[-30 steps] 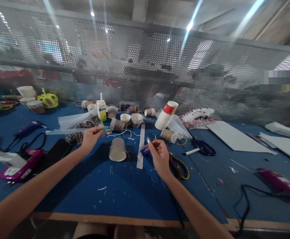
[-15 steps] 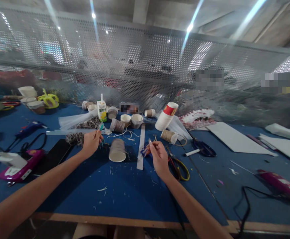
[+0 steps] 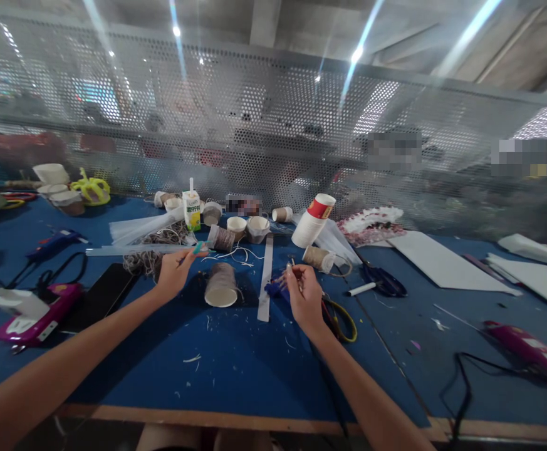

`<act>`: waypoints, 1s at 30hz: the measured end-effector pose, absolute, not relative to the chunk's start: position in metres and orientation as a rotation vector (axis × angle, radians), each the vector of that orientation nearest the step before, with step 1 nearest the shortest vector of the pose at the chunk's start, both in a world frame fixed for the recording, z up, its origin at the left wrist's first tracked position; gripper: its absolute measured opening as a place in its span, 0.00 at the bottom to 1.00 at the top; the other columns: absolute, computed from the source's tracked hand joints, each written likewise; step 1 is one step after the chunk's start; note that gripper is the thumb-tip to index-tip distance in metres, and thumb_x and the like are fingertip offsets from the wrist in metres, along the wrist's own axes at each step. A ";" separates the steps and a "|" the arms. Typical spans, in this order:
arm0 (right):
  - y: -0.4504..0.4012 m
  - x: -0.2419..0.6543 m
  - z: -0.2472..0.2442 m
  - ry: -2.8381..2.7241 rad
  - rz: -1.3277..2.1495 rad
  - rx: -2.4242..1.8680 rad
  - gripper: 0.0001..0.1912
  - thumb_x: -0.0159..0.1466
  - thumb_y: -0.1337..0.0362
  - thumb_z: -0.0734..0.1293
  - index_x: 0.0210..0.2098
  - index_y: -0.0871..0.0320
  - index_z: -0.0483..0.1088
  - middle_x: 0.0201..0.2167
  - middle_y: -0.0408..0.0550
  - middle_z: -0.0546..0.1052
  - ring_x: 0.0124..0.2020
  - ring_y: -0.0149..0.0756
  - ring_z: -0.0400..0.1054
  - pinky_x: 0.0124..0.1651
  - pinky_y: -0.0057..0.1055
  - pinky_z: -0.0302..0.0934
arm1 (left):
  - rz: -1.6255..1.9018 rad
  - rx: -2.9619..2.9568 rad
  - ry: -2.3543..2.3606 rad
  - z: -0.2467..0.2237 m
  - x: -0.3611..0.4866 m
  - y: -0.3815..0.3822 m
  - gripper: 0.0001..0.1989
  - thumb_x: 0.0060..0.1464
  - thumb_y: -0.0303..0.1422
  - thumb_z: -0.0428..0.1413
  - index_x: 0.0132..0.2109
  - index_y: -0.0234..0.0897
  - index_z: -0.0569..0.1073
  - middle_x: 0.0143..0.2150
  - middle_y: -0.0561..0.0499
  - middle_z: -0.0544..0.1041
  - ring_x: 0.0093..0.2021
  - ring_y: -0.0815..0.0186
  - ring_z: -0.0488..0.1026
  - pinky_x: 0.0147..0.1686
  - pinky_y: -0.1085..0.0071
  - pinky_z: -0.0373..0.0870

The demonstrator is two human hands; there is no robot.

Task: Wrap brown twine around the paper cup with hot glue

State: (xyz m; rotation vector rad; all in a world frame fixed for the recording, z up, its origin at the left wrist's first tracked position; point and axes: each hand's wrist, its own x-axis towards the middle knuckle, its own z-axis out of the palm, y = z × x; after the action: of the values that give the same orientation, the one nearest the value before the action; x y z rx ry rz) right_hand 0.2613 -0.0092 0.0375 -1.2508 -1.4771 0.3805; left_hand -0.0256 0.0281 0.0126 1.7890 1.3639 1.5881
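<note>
My left hand (image 3: 175,274) is raised over the blue table on the left, its fingers closed on a small teal thing (image 3: 198,247) of a kind I cannot make out. Between my hands a paper cup wrapped in grey-brown yarn (image 3: 221,285) lies on its side, mouth toward me. A pale flat strip (image 3: 266,279) stretches away just right of it. My right hand (image 3: 305,293) is closed, thumb against fingers; whatever it pinches is hidden or too small to name. Beside and partly behind those fingers is a dark blue object (image 3: 277,287), mostly covered.
Yellow-handled scissors (image 3: 347,322) lie by my right wrist. Stacked paper cups (image 3: 308,228), a drink carton (image 3: 192,210) and more wrapped cups (image 3: 221,238) stand behind. Magenta tools (image 3: 527,351) with cords are at both sides. A perforated metal screen (image 3: 273,125) closes the back.
My left hand has turned so that the teal thing points right instead of up. My right hand has shifted slightly right. The wrapped cup stays in place.
</note>
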 end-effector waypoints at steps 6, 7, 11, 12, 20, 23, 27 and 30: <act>0.005 0.282 0.033 -1.510 0.217 -1.456 0.16 0.59 0.49 0.64 0.35 0.54 0.58 0.35 0.49 0.67 0.35 0.41 0.66 0.39 0.41 0.65 | 0.950 2.075 0.873 0.024 -0.020 0.011 0.48 0.46 0.51 0.60 0.68 0.46 0.48 0.71 0.43 0.52 0.69 0.45 0.50 0.63 0.50 0.56; 0.006 0.284 0.030 -1.521 0.183 -1.487 0.17 0.58 0.49 0.64 0.35 0.54 0.58 0.36 0.50 0.67 0.37 0.43 0.65 0.43 0.44 0.64 | 0.849 2.143 0.883 0.026 -0.019 0.008 0.52 0.44 0.49 0.63 0.69 0.47 0.44 0.72 0.42 0.48 0.70 0.44 0.47 0.63 0.49 0.56; 0.008 0.287 0.024 -1.556 0.096 -1.621 0.18 0.56 0.48 0.64 0.35 0.54 0.58 0.38 0.52 0.66 0.45 0.49 0.61 0.52 0.51 0.56 | 0.622 2.276 0.931 0.026 -0.019 0.003 0.50 0.48 0.43 0.61 0.69 0.48 0.40 0.72 0.42 0.41 0.71 0.45 0.43 0.63 0.50 0.57; 0.009 0.287 0.024 -1.558 0.102 -1.648 0.18 0.56 0.48 0.64 0.35 0.54 0.57 0.38 0.53 0.66 0.45 0.49 0.61 0.53 0.52 0.56 | 0.584 2.285 0.942 0.026 -0.019 0.003 0.47 0.51 0.43 0.60 0.69 0.48 0.41 0.72 0.43 0.40 0.71 0.45 0.43 0.62 0.51 0.58; 0.011 0.292 0.024 -1.604 0.145 -1.794 0.17 0.53 0.51 0.64 0.34 0.55 0.56 0.38 0.54 0.66 0.46 0.52 0.62 0.52 0.53 0.55 | 0.584 2.331 0.929 0.025 -0.023 0.013 0.40 0.50 0.40 0.60 0.67 0.49 0.51 0.67 0.42 0.51 0.66 0.46 0.53 0.62 0.50 0.58; 0.008 0.295 0.021 -1.622 0.085 -1.804 0.24 0.52 0.44 0.67 0.32 0.55 0.56 0.38 0.57 0.66 0.46 0.57 0.62 0.49 0.55 0.56 | 0.831 2.231 0.975 0.023 -0.018 0.013 0.42 0.45 0.42 0.64 0.65 0.47 0.57 0.61 0.42 0.58 0.62 0.47 0.59 0.61 0.50 0.61; 0.003 0.298 0.022 -1.662 0.064 -1.781 0.32 0.45 0.35 0.69 0.29 0.55 0.56 0.33 0.57 0.67 0.43 0.59 0.63 0.46 0.57 0.58 | 1.123 1.933 1.032 0.014 -0.009 0.011 0.43 0.44 0.45 0.64 0.65 0.52 0.56 0.59 0.44 0.58 0.62 0.47 0.59 0.55 0.50 0.68; 0.000 0.291 0.027 -1.696 0.079 -1.711 0.33 0.43 0.36 0.71 0.31 0.57 0.60 0.35 0.58 0.68 0.45 0.61 0.63 0.49 0.60 0.57 | 1.211 1.814 1.017 0.005 -0.001 0.010 0.38 0.44 0.46 0.64 0.62 0.50 0.61 0.59 0.44 0.58 0.63 0.48 0.58 0.59 0.50 0.64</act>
State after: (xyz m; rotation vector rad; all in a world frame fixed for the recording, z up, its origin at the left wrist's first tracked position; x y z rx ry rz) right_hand 0.2910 -0.0003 0.0273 -1.7114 -1.6965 0.0786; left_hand -0.0011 0.0101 0.0054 1.8142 1.0175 1.2113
